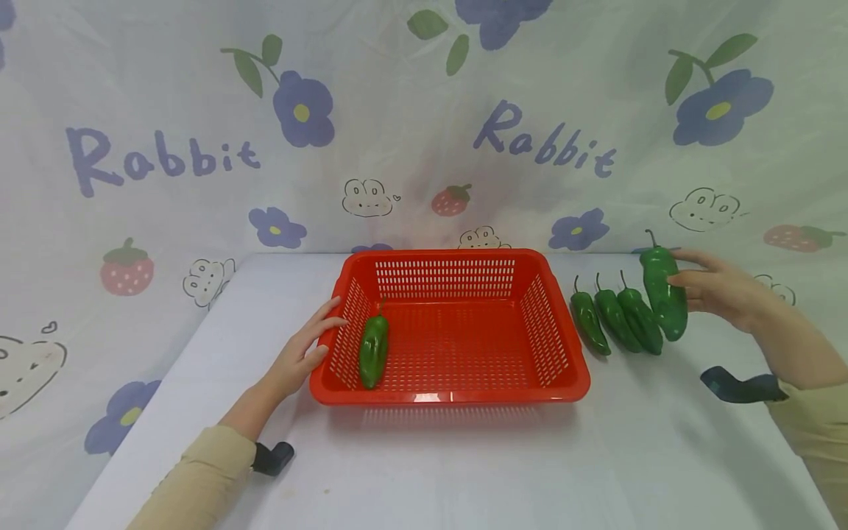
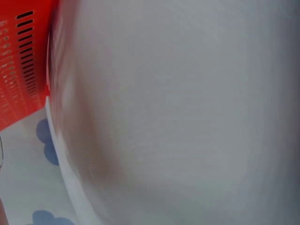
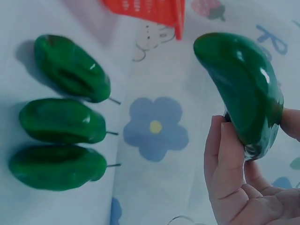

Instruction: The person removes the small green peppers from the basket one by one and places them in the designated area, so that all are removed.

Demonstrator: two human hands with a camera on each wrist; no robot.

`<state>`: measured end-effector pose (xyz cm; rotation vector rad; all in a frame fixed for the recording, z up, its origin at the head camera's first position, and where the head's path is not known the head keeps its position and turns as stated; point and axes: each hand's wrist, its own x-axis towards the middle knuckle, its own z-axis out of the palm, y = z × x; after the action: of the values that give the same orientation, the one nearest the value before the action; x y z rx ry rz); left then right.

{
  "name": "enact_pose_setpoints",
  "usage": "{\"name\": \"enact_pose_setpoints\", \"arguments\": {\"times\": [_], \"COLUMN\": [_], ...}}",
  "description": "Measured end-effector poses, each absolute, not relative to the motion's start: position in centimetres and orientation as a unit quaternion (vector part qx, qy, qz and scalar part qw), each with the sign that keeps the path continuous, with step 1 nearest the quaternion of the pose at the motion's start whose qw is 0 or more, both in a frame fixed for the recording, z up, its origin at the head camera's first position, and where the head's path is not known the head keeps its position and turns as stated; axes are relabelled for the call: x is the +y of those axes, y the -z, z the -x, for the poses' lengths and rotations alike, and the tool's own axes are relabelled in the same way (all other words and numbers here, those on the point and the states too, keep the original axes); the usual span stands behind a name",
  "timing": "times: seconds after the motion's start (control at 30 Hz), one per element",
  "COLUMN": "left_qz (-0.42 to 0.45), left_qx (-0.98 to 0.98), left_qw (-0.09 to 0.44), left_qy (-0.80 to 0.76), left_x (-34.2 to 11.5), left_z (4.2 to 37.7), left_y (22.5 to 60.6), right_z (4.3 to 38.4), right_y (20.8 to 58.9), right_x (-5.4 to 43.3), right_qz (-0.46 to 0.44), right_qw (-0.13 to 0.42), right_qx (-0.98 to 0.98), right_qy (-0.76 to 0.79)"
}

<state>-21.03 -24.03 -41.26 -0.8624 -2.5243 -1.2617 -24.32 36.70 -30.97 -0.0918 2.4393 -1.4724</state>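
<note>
My right hand (image 1: pixel 718 291) pinches a large glossy green pepper (image 1: pixel 665 294) between thumb and fingers, above the table's right side. In the right wrist view this held pepper (image 3: pixel 243 89) hangs tilted, its stem end hidden. Beside it three more green peppers lie in a row: a left one (image 1: pixel 588 322), a middle one (image 1: pixel 616 320) and a right one (image 1: pixel 640 320). My left hand (image 1: pixel 301 361) rests on the left rim of a red plastic basket (image 1: pixel 450 397), fingers lightly bent over the edge. Inside the basket, near its left wall, lies one green pepper (image 1: pixel 374 352).
A white table (image 1: pixel 464 471) carries the basket and the loose peppers. Behind it hangs a pale cloth (image 1: pixel 411 88) printed with flowers, rabbits and strawberries. The left wrist view shows mostly white surface, with the basket's slotted side (image 2: pixel 23 61) at its upper left.
</note>
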Motion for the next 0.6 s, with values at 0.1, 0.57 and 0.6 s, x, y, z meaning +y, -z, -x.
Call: {"name": "enact_pose_setpoints", "arguments": {"times": [0.1, 0.57, 0.6], "left_qz": [0.287, 0.284, 0.285], "left_qx": [-0.856, -0.86, -0.859], "left_qw": [0.095, 0.093, 0.093], "left_qy": [0.42, 0.414, 0.415], "left_x": [-24.0, -22.0, -22.0], "left_z": [21.0, 18.8, 18.7], "left_y": [41.2, 37.7, 37.7], "right_z": [24.4, 25.1, 25.2], "right_y": [31.2, 33.6, 33.8], "right_x": [37.1, 38.8, 38.9], "right_qz": [0.022, 0.003, -0.001], "right_qw": [0.143, 0.101, 0.098], "right_qx": [0.849, 0.873, 0.874], "right_qy": [0.509, 0.477, 0.476]}}
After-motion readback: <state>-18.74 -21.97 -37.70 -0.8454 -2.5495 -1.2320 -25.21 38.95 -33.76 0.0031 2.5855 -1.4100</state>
